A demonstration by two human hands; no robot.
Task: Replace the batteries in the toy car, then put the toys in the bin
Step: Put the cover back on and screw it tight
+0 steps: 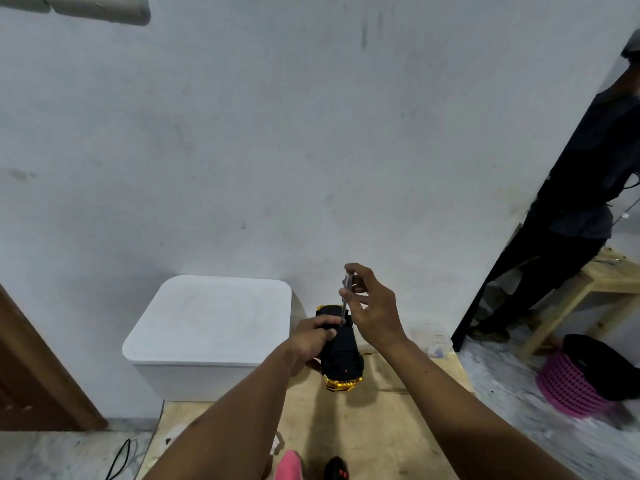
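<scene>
A black toy car [341, 355] with gold ends is held upside down above the wooden table [388, 427]. My left hand [311, 341] grips its left side. My right hand [372, 308] pinches a thin screwdriver [345, 296], held upright with its tip on the car's underside. A white lidded bin [207, 334] stands at the table's far left, against the wall, lid closed. At the near edge lie a pink toy [290, 465] and a black remote with red buttons [336, 471], both partly cut off.
A pale wall lies straight ahead. On the right, a person in dark clothes stands by a wooden bench [602, 282]. A pink basket [571, 386] holding dark cloth sits on the floor. A brown door [31, 375] is at the left, a black cable [119, 459] below it.
</scene>
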